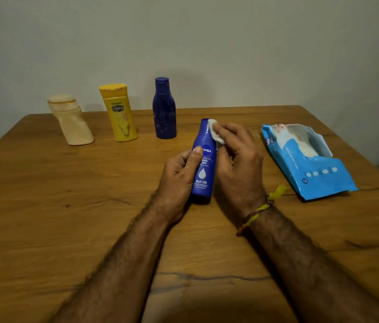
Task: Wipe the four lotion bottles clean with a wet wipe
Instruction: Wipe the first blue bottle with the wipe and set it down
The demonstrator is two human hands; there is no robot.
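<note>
Gripping the Nivea bottle (203,164) above the table (44,206), the left hand (179,176) steadies it while the right hand (237,159) pinches a wet wipe (215,132) against its neck (best turned gradually for full coverage).

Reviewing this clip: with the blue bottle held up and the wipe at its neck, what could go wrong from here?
1. The left hand grips the Nivea bottle along one side only; pressure from the wet wipe in the right hand might twist it loose.
2. The covered side could be missed.
3. The wipes pack lies open, so its wipes may dry out.
</note>
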